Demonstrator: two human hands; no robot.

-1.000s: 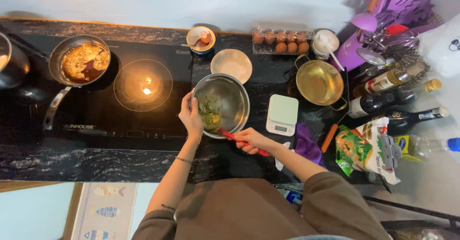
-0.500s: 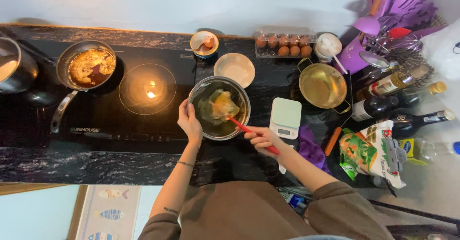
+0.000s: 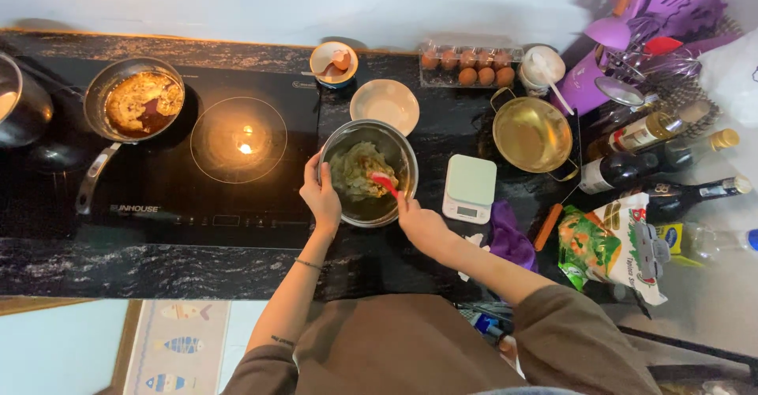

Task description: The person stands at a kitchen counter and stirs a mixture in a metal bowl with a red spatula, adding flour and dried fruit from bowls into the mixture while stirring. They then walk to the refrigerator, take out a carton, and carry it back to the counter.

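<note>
Head view, looking straight down. Steel mixing bowl [image 3: 368, 172] sits on the dark stone table [image 3: 118, 273], just right of the black cooktop [image 3: 197, 158]. Pale lumpy mixture [image 3: 359, 172] inside.

Left hand [image 3: 320, 198] on the bowl's left rim, fingers clasped around the edge. Right hand [image 3: 420, 223] at the bowl's lower right, fingers clenched on a red spatula [image 3: 386, 182], blade in the mixture.

Around: empty white bowl [image 3: 384, 104] just behind, white kitchen scale [image 3: 469, 187] beside on the right, brass pot [image 3: 531, 134] further right, egg tray [image 3: 467, 65] at back, frying pan [image 3: 144, 99] with browned food on the cooktop, well apart.
</note>
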